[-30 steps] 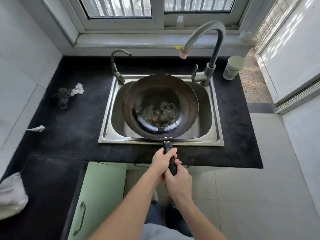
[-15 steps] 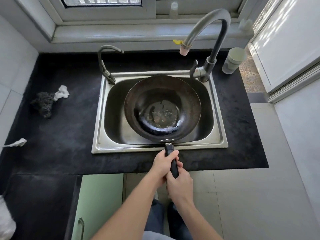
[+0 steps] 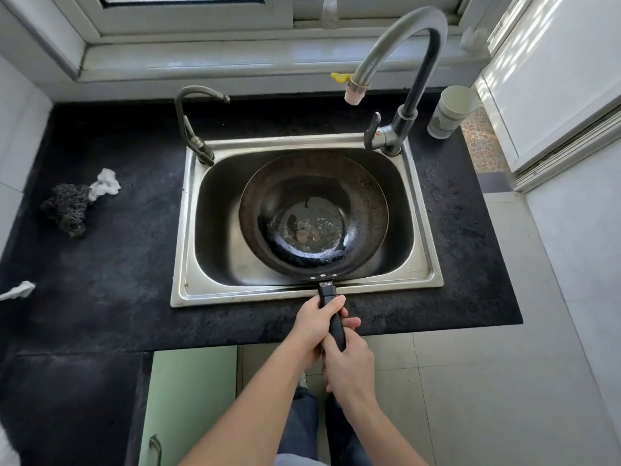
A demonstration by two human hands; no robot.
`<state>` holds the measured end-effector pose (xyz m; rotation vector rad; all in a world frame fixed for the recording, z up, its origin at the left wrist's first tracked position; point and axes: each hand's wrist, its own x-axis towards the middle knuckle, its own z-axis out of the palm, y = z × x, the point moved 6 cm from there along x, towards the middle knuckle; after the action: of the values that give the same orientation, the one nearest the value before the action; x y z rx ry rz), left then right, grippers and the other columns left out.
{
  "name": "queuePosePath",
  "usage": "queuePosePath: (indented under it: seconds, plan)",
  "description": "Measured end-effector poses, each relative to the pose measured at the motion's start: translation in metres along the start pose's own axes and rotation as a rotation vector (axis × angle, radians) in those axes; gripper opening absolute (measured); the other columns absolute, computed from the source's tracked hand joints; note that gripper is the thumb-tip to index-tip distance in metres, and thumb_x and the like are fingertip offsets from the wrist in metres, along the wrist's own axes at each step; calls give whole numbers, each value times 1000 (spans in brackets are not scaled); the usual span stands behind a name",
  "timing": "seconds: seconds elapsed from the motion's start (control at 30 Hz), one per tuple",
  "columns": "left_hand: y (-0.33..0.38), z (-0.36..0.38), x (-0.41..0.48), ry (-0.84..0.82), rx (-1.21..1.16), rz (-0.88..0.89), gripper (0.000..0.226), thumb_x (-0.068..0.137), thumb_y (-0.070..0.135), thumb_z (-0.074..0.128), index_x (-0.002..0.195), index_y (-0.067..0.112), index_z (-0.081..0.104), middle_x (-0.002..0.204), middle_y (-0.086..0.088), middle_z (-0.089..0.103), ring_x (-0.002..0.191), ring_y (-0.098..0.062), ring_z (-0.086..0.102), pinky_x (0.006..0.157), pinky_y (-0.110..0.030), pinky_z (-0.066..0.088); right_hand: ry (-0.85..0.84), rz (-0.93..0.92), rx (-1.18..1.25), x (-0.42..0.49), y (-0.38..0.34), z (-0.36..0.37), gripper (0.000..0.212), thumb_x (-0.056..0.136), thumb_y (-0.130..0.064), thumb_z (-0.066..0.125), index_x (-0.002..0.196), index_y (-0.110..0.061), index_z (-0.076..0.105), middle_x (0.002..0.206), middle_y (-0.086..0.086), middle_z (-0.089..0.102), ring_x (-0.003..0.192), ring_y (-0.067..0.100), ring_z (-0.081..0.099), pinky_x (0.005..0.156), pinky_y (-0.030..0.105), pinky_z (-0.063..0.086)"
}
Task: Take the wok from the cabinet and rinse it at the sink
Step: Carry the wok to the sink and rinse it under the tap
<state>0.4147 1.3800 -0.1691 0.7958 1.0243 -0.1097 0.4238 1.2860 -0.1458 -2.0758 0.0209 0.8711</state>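
A dark round wok (image 3: 366,203) sits in the steel sink (image 3: 191,264), a little shallow water pooled at its bottom. Its black handle (image 3: 331,306) sticks out over the sink's front rim toward me. My left hand (image 3: 314,326) is wrapped round the handle close to the rim. Just behind it my right hand (image 3: 349,368) grips the handle's end. The tall curved tap (image 3: 406,38) arches over the back right of the sink, its spout (image 3: 354,92) above the wok's far edge. No water runs from it.
A smaller tap (image 3: 191,129) stands at the sink's back left. A white cup (image 3: 450,111) sits on the black counter (image 3: 100,250) at the right. A dark scouring pad (image 3: 67,208) and crumpled tissues (image 3: 106,185) lie on the left. A green cabinet door (image 3: 188,405) is below.
The wok has sunk lower into the sink and shifted slightly right. My head has moved closer and lower, so the sink fills more of the view. Both hands keep their grip.
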Motion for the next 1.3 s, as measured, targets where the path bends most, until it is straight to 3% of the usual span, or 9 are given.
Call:
queuePosePath:
  seconds: [0.43,0.7,1.0,1.13,1.2,1.3]
  plan:
    - [-1,-2,1,-31,-110,-70,19,96,17,64,105,0,64,91,-10,76,75,-21,75,72,-36,60,23,19,5,2,-3,2,38,68,-59,47,62,-24,59,58,1,65,62,31,65,64,53,59]
    - [-4,-6,-1,-29,-31,-43,19,96,20,65,93,1,65,75,-6,71,70,-19,72,69,-34,58,39,13,15,-3,0,6,38,67,-61,45,65,-26,58,62,0,65,63,29,65,64,54,59]
    - [-1,-12,1,-62,-42,-43,18,96,18,64,96,1,65,82,-7,72,72,-20,72,77,-38,58,44,41,40,-3,0,13,38,67,-59,46,66,-24,60,62,0,65,66,31,67,66,55,59]
    - [3,-12,1,-84,-10,-56,18,98,19,62,99,1,64,85,-7,71,73,-18,74,71,-33,59,32,57,80,-4,-2,14,29,83,-42,51,64,-21,60,57,1,63,53,23,61,60,51,56]
    - [2,-15,2,-77,21,-53,20,97,22,63,92,3,62,77,-6,71,74,-19,74,71,-34,59,24,52,115,-4,-3,13,35,96,-30,51,68,-11,61,53,2,61,44,18,57,54,46,54]
    - [-2,-15,4,-64,67,-51,25,97,28,63,84,7,57,67,-8,70,71,-20,72,69,-34,58,33,63,111,-4,2,17,48,99,-43,45,70,-9,64,52,2,61,44,19,59,56,44,54]
